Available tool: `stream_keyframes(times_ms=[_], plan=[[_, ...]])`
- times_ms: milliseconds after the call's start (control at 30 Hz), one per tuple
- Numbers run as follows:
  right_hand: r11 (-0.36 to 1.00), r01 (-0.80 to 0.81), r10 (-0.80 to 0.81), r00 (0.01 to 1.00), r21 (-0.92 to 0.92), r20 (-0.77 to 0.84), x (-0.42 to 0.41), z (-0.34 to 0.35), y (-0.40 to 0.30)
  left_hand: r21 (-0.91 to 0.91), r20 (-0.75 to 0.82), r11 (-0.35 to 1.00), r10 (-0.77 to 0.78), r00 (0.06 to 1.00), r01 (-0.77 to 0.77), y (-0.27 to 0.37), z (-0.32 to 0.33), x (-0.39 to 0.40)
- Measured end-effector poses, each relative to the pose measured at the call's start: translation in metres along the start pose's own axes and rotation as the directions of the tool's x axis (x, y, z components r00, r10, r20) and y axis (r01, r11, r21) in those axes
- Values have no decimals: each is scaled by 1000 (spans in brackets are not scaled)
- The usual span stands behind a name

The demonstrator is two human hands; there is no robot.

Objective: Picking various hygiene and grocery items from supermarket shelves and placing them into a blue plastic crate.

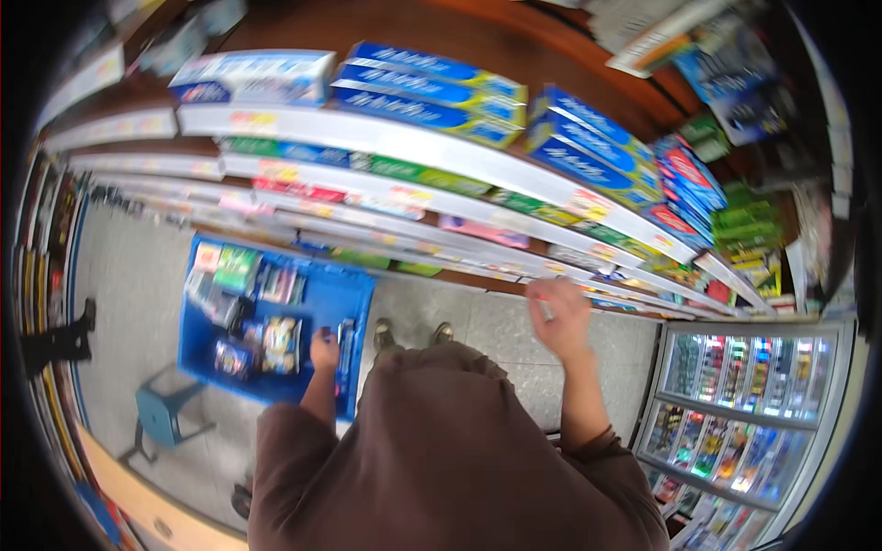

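My left hand [324, 350] is at the right part of a large blue plastic crate [331, 275], its fingers curled near a small dark object; whether it grips that object I cannot tell. Packaged goods lie in the crate, among them a green and white pack [236, 267] and a yellowish pack [282, 344]. My right hand [559, 318] is raised in front of the lower shelves, fingers bent, with a small pale spot near the fingertips; blur hides whether it holds anything.
Shelves [413, 144] ahead carry stacked blue toothpaste boxes [420, 89] and other cartons. A blue-grey stool [160, 413] stands left of me, a glass-door drinks cooler [744, 413] at the right. A person's dark-clothed leg [58, 344] shows at the far left.
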State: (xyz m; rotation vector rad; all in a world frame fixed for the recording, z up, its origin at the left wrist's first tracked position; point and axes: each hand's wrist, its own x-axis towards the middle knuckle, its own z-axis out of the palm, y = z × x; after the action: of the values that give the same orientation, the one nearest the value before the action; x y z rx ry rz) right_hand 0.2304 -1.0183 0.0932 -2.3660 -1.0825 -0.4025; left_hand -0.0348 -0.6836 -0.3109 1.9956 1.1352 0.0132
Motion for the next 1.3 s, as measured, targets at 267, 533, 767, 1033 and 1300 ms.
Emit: stream_keyframes(times_ms=[267,533,767,1033,1300], plan=[[943,-88,-77,880,-320,-468,91,-146,99,-250,-32,850,471,882,-463,204,-39,-23],[843,-217,129,970,-492,-208,117,-193,164,-285,217,530,848,484,-799,364,-1,-104],[929,56,-153,958,-366,-242,77,-240,120,-467,466,700,714,522,-540,394,37,-128],[948,293,-318,871,124,374,5,-197,65,-696,707,633,686,171,339,452,8,-143],[921,355,-377,700,163,607,-29,-53,47,-407,693,717,646,320,-566,452,-11,-159]])
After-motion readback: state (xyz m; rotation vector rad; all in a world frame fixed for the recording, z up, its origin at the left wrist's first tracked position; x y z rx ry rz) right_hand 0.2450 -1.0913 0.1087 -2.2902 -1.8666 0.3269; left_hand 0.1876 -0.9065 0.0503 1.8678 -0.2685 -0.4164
